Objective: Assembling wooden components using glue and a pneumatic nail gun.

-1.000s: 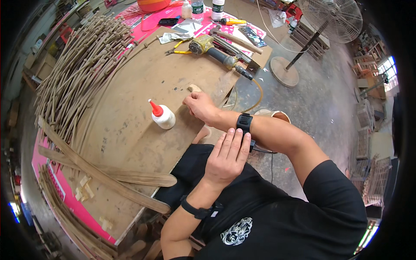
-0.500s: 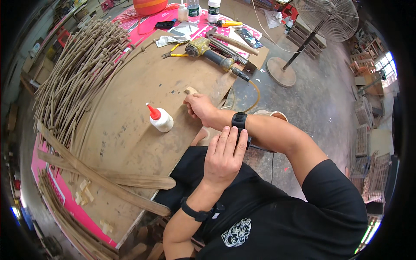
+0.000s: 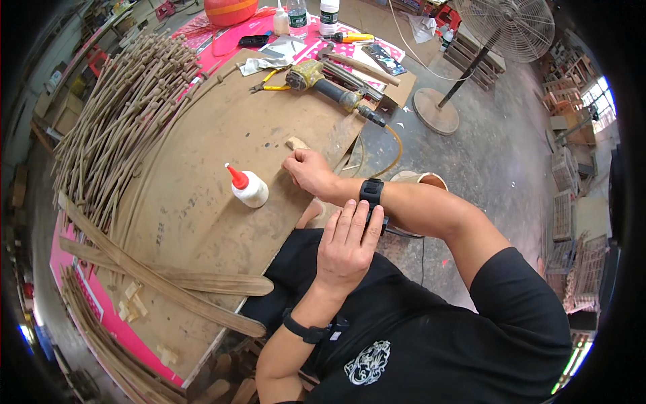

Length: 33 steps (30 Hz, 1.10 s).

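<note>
My left hand (image 3: 346, 252) lies with straight fingers over the small dark device strapped to my right wrist, next to the black wristband (image 3: 371, 191). It holds nothing. Curled closed, my right hand (image 3: 312, 172) is at the near right part of the brown tabletop (image 3: 202, 229); no object shows in its fingers. Just beyond its knuckles sits a small light wood piece (image 3: 296, 143). Left of that hand stands a white glue bottle (image 3: 253, 190) with a red nozzle.
A bundle of thin wooden rods (image 3: 128, 114) fills the far left. Flat wooden slats (image 3: 202, 277) cross at the near left. Beyond my hands lie an air tool (image 3: 326, 87) with its hose and yellow-handled pliers (image 3: 272, 87). A fan (image 3: 464, 74) stands on the floor at right.
The whole view has shifted very slightly. My left hand stays over the right wrist, and the right hand keeps its place beside the wood piece, its fingers curled a little more.
</note>
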Available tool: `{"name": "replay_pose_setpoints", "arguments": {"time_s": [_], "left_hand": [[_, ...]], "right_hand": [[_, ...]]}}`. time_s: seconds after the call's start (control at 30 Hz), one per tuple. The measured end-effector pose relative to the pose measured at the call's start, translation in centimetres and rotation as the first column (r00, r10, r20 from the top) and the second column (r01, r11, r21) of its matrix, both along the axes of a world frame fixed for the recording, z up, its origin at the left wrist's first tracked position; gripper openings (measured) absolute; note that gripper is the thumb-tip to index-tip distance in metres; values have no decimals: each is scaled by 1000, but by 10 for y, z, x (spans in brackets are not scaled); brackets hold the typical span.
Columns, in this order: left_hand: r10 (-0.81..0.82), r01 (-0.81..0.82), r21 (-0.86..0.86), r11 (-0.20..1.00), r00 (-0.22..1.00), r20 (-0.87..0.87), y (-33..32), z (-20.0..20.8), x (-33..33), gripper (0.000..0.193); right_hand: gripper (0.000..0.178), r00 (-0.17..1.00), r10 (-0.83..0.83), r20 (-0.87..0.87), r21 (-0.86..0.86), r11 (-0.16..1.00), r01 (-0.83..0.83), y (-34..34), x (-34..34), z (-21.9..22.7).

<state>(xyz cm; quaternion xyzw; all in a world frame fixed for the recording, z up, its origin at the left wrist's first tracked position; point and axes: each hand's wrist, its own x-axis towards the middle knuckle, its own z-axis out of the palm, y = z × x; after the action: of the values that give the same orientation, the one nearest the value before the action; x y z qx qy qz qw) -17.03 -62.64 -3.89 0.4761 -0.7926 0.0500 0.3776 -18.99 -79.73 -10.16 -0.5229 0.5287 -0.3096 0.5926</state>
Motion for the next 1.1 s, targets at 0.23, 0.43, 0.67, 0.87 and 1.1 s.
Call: {"name": "replay_pose_setpoints", "arguments": {"time_s": [0.23,0.43,0.67,0.87,1.1], "left_hand": [[-72,72,-22,997,997,-13,-1,2,1,44],[-180,176,-75,982,982,-58,-1,-2,-7,39],[-228,226,-109,968,973,-15,-2,-1,-13,40],[-230,224,-103,969,972,-53,-1,-19,-10,40],[-225,172,-165,971,888,-402,1,-32,0,43]], "right_hand": [[24,984,10,-180,-319,945,-68,2,-2,1],[17,912,15,-409,-650,697,-303,2,-6,18],[11,786,-47,-616,-752,334,-568,-13,-12,7],[13,853,-36,-521,-722,553,-417,-9,-9,13],[23,977,-12,-212,-534,839,-106,-10,6,60]]}}
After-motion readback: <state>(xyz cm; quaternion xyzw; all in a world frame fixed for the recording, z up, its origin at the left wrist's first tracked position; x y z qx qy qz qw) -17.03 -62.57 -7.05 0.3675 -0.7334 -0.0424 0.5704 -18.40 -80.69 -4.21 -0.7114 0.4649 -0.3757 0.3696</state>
